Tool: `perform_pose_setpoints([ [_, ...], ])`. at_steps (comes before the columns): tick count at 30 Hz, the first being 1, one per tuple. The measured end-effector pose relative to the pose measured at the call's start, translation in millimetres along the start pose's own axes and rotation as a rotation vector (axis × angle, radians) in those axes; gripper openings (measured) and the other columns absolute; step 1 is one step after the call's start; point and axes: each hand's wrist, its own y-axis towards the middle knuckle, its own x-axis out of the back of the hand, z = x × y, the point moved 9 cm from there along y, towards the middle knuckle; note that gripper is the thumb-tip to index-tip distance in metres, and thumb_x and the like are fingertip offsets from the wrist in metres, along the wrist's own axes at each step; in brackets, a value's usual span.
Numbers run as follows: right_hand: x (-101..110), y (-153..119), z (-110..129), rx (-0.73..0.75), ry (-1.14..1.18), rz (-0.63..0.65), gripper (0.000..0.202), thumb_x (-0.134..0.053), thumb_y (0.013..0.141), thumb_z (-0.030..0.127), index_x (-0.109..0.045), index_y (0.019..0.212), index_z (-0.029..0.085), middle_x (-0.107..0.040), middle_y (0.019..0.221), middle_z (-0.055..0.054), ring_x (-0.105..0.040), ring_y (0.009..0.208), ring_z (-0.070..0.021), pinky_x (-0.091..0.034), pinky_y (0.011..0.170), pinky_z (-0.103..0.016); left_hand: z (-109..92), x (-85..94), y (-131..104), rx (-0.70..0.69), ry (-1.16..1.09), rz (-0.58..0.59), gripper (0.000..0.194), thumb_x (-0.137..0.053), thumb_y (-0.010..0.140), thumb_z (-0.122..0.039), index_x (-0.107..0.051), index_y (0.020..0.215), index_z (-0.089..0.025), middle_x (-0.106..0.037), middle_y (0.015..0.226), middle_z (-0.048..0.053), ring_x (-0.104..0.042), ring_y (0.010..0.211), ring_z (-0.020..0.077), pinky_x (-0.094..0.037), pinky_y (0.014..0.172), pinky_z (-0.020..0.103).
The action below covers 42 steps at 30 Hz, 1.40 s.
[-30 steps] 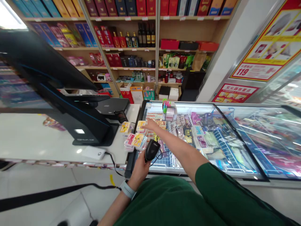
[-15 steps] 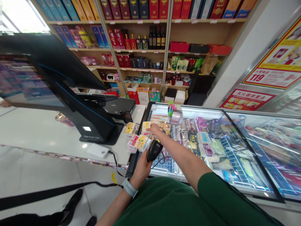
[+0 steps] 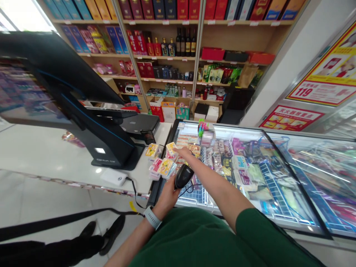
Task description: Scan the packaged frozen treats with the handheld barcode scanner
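My left hand [image 3: 168, 195], with a pale watch band at the wrist, is wrapped around a black handheld barcode scanner [image 3: 183, 177]. Its head points up and away, and its cable loops over the freezer glass. The fingers of my right hand [image 3: 182, 152] grip the right side of a small yellow-and-white pack [image 3: 171, 148], which is tilted. Close by on the left lie similar packs: a yellow one [image 3: 152, 150], a pink one [image 3: 156, 165] and another yellow one [image 3: 167, 167], some of them stacked. Print on the packs is too small to read.
A glass-topped freezer [image 3: 191, 202] filled with bagged goods extends to the right. On the white counter [image 3: 66, 163] stand a monitor on a black stand [image 3: 111, 148] and a white device [image 3: 113, 177]. Another person's dark shoe [image 3: 112, 234] is at lower left. Stocked shelves [image 3: 167, 59] rise behind.
The pack in my right hand has tilted and shifted slightly left. My left hand keeps the scanner almost in place. The other person's feet have moved, and the view has shifted a little.
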Motion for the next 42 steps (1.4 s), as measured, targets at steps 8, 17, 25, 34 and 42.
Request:
perform_pose_setpoints([
  [8, -15, -3, -15, -0.152, 0.423, 0.044, 0.02, -0.069, 0.074, 0.03, -0.057, 0.067, 0.016, -0.058, 0.05, 0.001, -0.06, 0.052, -0.0134, -0.049, 0.055, -0.024, 7, -3.4, 3, 0.022, -0.03, 0.046, 0.055, -0.054, 0.077, -0.01, -0.049, 0.131, -0.017, -0.06, 0.128, 0.013, -0.056, 0.12, 0.0259, -0.043, 0.103, 0.044],
  [17, 72, -73, -115, -0.002, 0.814, -0.232, 0.026, -0.068, 0.071, 0.033, -0.054, 0.088, 0.02, -0.064, 0.064, 0.003, -0.066, 0.059, -0.0152, -0.057, 0.062, -0.029, -5, -35.0, 16, -0.009, 0.039, 0.161, 0.047, -0.053, 0.076, -0.008, -0.052, 0.122, -0.013, -0.064, 0.115, 0.014, -0.059, 0.11, 0.0263, -0.045, 0.098, 0.045],
  [25, 137, -160, -202, -0.041, 0.823, -0.472, 0.025, -0.064, 0.072, 0.033, -0.054, 0.091, 0.021, -0.068, 0.074, 0.001, -0.067, 0.062, -0.0157, -0.058, 0.065, -0.032, -41, -90.1, 33, -0.059, 0.145, 0.334, 0.044, -0.052, 0.08, -0.013, -0.049, 0.125, -0.013, -0.063, 0.119, 0.015, -0.059, 0.111, 0.0268, -0.045, 0.097, 0.044],
  [34, 147, -206, -218, -0.131, 0.854, -0.675, 0.018, -0.057, 0.077, 0.026, -0.055, 0.093, 0.019, -0.066, 0.069, 0.002, -0.068, 0.062, -0.0155, -0.059, 0.066, -0.031, -62, -119.7, 48, -0.22, 0.176, 0.614, 0.042, -0.051, 0.081, -0.018, -0.05, 0.123, -0.014, -0.064, 0.117, 0.013, -0.061, 0.109, 0.026, -0.047, 0.095, 0.042],
  [42, 135, -255, -220, -0.278, 0.813, -0.881, 0.012, -0.056, 0.078, 0.021, -0.056, 0.09, 0.021, -0.065, 0.072, 0.004, -0.066, 0.06, -0.0122, -0.058, 0.061, -0.027, -51, -131.4, 67, -0.366, 0.131, 0.833, 0.043, -0.049, 0.08, -0.022, -0.051, 0.123, -0.013, -0.064, 0.117, 0.012, -0.059, 0.11, 0.0275, -0.045, 0.098, 0.045],
])
